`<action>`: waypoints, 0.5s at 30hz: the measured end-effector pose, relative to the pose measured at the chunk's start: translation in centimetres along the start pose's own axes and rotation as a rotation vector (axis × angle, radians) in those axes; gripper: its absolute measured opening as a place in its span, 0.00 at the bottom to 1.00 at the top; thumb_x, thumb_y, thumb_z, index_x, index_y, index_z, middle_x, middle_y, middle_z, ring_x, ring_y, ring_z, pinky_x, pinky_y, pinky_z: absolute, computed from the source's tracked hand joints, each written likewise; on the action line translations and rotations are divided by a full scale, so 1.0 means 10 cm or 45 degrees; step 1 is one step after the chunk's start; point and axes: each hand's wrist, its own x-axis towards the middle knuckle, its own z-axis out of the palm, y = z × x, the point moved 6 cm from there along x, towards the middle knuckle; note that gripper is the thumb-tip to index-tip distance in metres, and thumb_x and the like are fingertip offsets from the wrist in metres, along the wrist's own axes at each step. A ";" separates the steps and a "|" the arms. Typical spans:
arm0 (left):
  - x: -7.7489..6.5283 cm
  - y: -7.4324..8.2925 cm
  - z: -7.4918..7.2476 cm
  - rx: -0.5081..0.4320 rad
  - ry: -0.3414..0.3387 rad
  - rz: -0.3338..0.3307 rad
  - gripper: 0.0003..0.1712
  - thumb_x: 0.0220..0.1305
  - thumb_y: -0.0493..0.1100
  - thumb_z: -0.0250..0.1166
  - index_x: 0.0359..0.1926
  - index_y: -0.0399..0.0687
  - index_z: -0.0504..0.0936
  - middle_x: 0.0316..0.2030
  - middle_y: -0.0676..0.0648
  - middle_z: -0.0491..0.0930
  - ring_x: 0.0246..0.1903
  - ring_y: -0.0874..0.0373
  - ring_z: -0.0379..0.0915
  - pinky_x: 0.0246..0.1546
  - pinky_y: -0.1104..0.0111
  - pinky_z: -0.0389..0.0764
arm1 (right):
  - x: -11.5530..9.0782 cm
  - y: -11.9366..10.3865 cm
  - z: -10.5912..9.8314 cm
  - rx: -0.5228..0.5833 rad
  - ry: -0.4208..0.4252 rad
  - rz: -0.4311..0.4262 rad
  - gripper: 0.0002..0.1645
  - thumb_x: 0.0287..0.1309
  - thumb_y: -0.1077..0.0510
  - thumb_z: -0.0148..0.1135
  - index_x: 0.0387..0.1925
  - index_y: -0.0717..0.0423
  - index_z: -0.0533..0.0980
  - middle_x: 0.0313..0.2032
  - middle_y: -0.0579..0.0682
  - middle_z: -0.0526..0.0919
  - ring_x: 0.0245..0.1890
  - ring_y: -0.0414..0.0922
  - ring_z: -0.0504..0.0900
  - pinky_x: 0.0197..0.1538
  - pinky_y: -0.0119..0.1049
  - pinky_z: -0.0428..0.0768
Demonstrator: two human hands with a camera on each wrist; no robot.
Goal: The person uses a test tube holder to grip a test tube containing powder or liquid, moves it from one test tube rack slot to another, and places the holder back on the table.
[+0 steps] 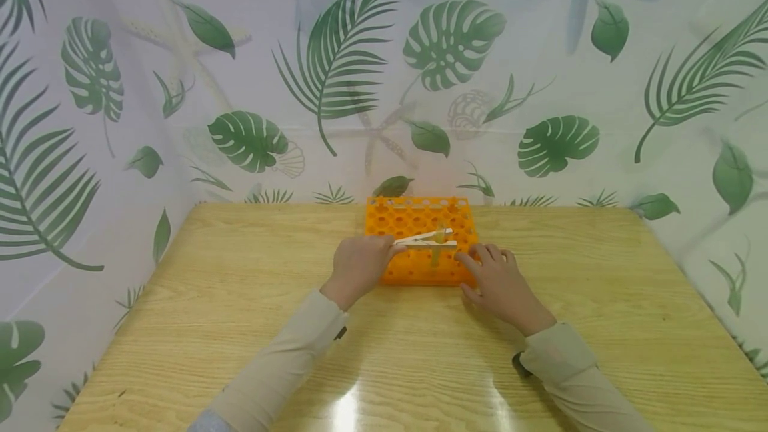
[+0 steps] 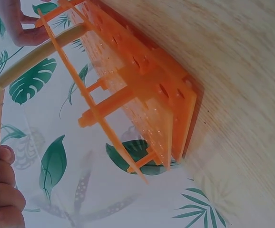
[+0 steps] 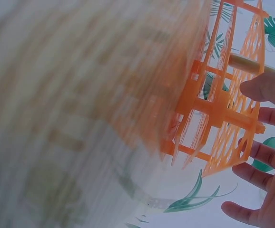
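An orange test tube rack [image 1: 420, 277] stands on the table. Leaning out of its holes is a tube with yellowish contents [image 2: 37, 54], whose upper end meets a pale wooden test tube clamp [image 1: 420, 241]. My left hand [image 1: 362, 264] grips the clamp at its handle end, left of the rack; curled fingers [image 2: 4, 194] show in the left wrist view. The clamp's two arms spread in a narrow V around the tube's top; whether they touch it I cannot tell. Beside the rack's right end, my right hand [image 1: 504, 287] has its fingers spread, holding nothing.
The wooden table [image 1: 384, 352] extends toward me and to both sides. Its back edge lies just behind the rack, where a leaf-patterned curtain [image 1: 336, 172] hangs. Part of the right wrist view is blurred on the left.
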 end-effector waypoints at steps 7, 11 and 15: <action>0.00 -0.01 -0.01 0.010 0.008 -0.001 0.29 0.62 0.63 0.56 0.13 0.53 0.61 0.10 0.55 0.42 0.11 0.65 0.34 0.11 0.75 0.39 | 0.01 0.00 0.00 -0.007 0.020 -0.005 0.30 0.48 0.49 0.70 0.52 0.51 0.72 0.45 0.56 0.73 0.46 0.56 0.72 0.47 0.58 0.72; 0.00 -0.01 -0.02 0.040 0.010 0.008 0.29 0.62 0.63 0.56 0.13 0.53 0.62 0.10 0.55 0.42 0.11 0.65 0.34 0.11 0.75 0.39 | 0.01 0.00 0.00 -0.011 0.030 -0.006 0.30 0.48 0.49 0.71 0.52 0.51 0.72 0.44 0.56 0.73 0.46 0.56 0.72 0.47 0.58 0.72; 0.00 0.00 -0.03 0.059 0.012 0.012 0.29 0.62 0.63 0.56 0.13 0.53 0.62 0.10 0.55 0.42 0.11 0.65 0.34 0.11 0.75 0.39 | 0.00 0.00 0.00 -0.011 0.010 0.001 0.30 0.49 0.48 0.70 0.53 0.51 0.72 0.45 0.56 0.73 0.47 0.56 0.72 0.47 0.58 0.72</action>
